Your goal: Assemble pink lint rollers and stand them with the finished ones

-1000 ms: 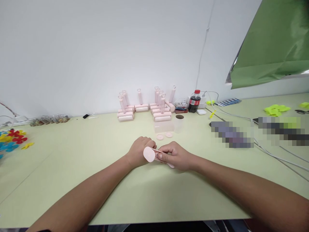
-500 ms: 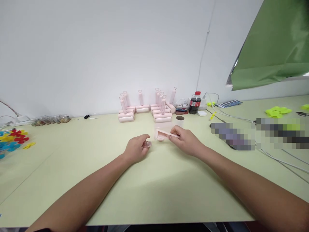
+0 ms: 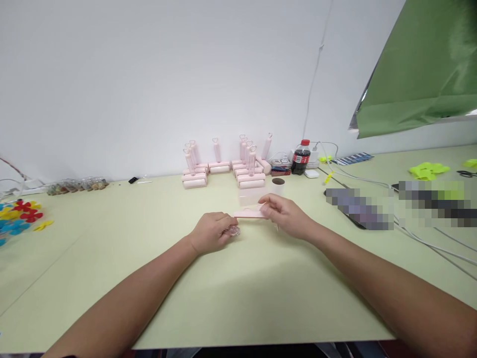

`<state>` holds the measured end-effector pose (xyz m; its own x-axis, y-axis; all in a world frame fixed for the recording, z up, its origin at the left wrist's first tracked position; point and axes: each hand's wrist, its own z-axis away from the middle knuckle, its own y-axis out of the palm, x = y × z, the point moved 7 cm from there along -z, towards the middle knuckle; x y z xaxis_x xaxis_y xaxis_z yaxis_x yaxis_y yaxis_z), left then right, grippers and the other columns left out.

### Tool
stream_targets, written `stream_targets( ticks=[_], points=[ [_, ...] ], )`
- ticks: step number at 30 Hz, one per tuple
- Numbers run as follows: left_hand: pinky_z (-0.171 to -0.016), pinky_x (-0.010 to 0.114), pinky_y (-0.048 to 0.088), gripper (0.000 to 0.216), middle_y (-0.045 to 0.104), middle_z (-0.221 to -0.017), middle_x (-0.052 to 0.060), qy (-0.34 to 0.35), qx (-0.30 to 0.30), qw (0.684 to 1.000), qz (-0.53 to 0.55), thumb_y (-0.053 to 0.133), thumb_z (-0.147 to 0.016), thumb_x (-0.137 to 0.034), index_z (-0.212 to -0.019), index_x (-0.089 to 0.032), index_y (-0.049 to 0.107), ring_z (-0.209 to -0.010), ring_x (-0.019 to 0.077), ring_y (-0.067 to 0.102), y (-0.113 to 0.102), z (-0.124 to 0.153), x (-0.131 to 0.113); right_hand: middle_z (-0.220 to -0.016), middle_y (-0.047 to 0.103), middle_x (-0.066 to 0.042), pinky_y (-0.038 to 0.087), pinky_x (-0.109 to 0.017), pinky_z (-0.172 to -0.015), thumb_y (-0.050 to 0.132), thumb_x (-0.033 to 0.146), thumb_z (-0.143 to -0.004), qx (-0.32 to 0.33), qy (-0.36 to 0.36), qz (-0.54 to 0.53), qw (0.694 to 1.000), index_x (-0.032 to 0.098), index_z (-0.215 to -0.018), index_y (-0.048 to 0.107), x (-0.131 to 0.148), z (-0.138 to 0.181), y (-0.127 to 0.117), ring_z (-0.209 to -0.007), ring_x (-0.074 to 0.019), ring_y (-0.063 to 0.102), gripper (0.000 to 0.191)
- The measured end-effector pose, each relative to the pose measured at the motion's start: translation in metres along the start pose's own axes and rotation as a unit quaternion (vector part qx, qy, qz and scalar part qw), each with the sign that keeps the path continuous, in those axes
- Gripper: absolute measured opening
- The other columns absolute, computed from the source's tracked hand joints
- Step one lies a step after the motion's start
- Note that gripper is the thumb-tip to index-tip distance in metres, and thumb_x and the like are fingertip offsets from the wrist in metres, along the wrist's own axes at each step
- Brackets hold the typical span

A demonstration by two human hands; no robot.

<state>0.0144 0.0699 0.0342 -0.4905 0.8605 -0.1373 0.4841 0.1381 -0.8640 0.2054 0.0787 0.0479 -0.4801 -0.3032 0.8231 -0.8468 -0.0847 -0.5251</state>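
My left hand (image 3: pixel 210 231) rests on the pale green table (image 3: pixel 238 298) with its fingers curled round a small clear part (image 3: pixel 234 230) that shows at the fingertips. My right hand (image 3: pixel 285 215) hovers a little to the right and pinches a flat pink piece (image 3: pixel 249 214), held level with its free end pointing toward the left hand. The two hands are apart. Just behind them stand a clear plastic box (image 3: pixel 252 196) and a small clear cup with a dark rim (image 3: pixel 278 188).
Rows of pink roller-shaped pieces with upright handles (image 3: pixel 223 166) stand by the wall. A cola bottle (image 3: pixel 300 157), a power strip and cables lie at the right back. Coloured plastic flowers (image 3: pixel 18 219) sit at the left edge, yellow-green pieces (image 3: pixel 427 170) at the right.
The hands were together on a pink piece, then separated. My right hand carried the pink piece toward the clear box and now holds it level; my left hand stayed closed on the clear part.
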Motion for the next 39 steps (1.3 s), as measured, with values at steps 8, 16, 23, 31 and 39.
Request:
stream_targets(
  ticks=[8,16,23,31,39],
  points=[
    [-0.057,0.021,0.04,0.02,0.06,-0.062,-0.003,-0.205,-0.07,0.974,0.067,0.052,-0.087,-0.031,-0.075,-0.02,0.063,-0.056,0.0098,0.051,-0.012,0.005,0.029,-0.09,0.071,-0.01,0.046,-0.035,-0.075,0.044,0.029,-0.088,0.013,-0.014,0.192,0.981,0.017,-0.086,0.069,-0.001,-0.002,-0.002,-0.085,-0.0246,0.063,0.027],
    [-0.052,0.022,0.032,0.031,0.043,-0.054,-0.005,-0.28,-0.112,0.95,0.085,0.053,-0.084,-0.035,-0.059,-0.018,0.045,-0.052,0.0087,0.039,-0.016,0.002,0.032,-0.153,0.035,-0.018,0.025,-0.055,-0.11,0.037,0.058,-0.093,0.143,-0.087,0.359,0.918,0.013,-0.15,0.033,0.0,0.014,0.055,-0.137,-0.0411,0.032,0.072],
    [-0.053,0.023,0.033,0.029,0.051,-0.055,-0.004,-0.288,-0.084,0.953,0.048,0.052,-0.085,-0.034,-0.06,-0.019,0.048,-0.053,0.0099,0.045,-0.012,-0.007,0.036,-0.162,0.011,-0.011,0.014,-0.061,-0.113,0.026,0.069,-0.091,0.209,-0.023,0.333,0.919,0.016,-0.155,0.021,-0.01,0.024,0.069,-0.144,-0.0477,0.005,0.083],
    [-0.057,0.026,0.036,0.018,0.065,-0.065,0.002,-0.263,0.02,0.964,-0.026,0.053,-0.084,-0.026,-0.069,-0.019,0.06,-0.059,0.0151,0.057,0.01,-0.029,0.032,-0.16,-0.01,-0.013,-0.003,-0.068,-0.11,0.033,0.081,-0.081,0.279,0.013,0.316,0.907,0.019,-0.155,0.015,0.0,0.047,0.092,-0.138,-0.0501,-0.021,0.098],
    [-0.053,0.027,0.032,0.013,0.067,-0.066,0.002,-0.233,0.078,0.969,-0.041,0.056,-0.079,-0.026,-0.069,-0.02,0.062,-0.06,0.0173,0.058,0.026,-0.039,0.03,-0.159,-0.016,-0.01,-0.004,-0.07,-0.108,0.037,0.081,-0.08,0.275,0.013,0.298,0.914,0.024,-0.155,0.009,-0.003,0.043,0.094,-0.138,-0.0514,-0.021,0.098]
  ],
)
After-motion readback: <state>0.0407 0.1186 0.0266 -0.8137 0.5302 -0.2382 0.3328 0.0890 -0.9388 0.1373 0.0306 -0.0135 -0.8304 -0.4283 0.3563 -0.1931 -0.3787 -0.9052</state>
